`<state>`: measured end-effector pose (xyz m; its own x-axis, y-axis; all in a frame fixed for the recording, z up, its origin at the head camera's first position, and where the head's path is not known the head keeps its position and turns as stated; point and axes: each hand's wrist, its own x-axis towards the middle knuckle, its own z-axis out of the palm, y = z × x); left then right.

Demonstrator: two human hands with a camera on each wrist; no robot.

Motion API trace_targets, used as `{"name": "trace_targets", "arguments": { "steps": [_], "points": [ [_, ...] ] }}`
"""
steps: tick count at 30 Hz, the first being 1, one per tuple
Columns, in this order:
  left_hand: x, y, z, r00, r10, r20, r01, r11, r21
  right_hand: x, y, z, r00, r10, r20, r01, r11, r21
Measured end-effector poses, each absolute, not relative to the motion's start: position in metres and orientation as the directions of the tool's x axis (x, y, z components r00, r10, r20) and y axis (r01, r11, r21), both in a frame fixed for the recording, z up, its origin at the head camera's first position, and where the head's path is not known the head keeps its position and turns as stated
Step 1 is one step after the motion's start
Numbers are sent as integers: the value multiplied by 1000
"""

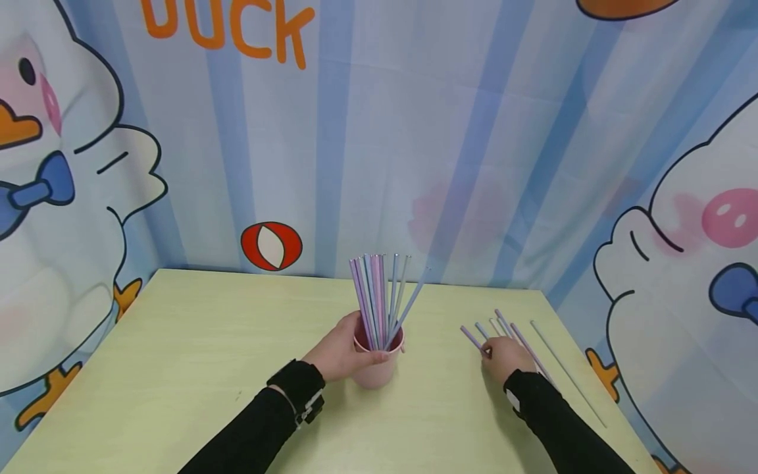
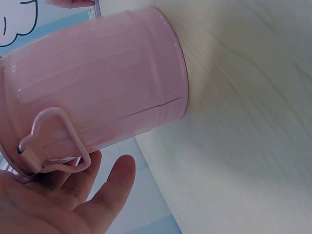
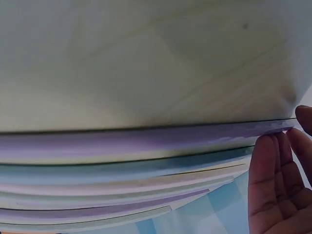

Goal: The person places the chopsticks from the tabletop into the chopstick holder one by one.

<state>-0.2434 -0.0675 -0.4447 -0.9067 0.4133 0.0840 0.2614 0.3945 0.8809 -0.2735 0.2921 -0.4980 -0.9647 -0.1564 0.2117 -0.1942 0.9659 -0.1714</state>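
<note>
My left hand (image 1: 340, 349) grips a small pink bucket (image 1: 377, 376) at its rim, thumb across the near side. Several drinking straws (image 1: 375, 289) in purple, blue, pink and green stand in it, one blue straw leaning right. In the left wrist view the bucket's wall (image 2: 107, 73) and heart-shaped side handle (image 2: 73, 139) show. My right hand (image 1: 508, 359) is low over a row of straws lying on the table. Its thumb and fingertips pinch the nearest purple straw (image 3: 122, 142), which lies next to a blue straw (image 3: 122, 170).
Several straws lie side by side under and beyond the right hand, with a pale green straw (image 1: 568, 372) outermost at the right. The pale yellow table (image 1: 195, 355) reaches back to a blue striped curtain (image 1: 379, 131) with cartoon ducks.
</note>
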Motion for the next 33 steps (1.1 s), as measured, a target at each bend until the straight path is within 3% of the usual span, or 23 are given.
{"name": "trace_targets", "arguments": {
  "steps": [19, 33],
  "points": [
    [-244, -68, -446, -908, 410, 84, 262, 401, 878, -274, 271, -487, -969, -203, 144, -230, 950, -210],
    [-244, -68, -445, -913, 400, 79, 260, 421, 869, -272, 241, -408, -976, -113, 186, -200, 800, -566]
  ]
}}
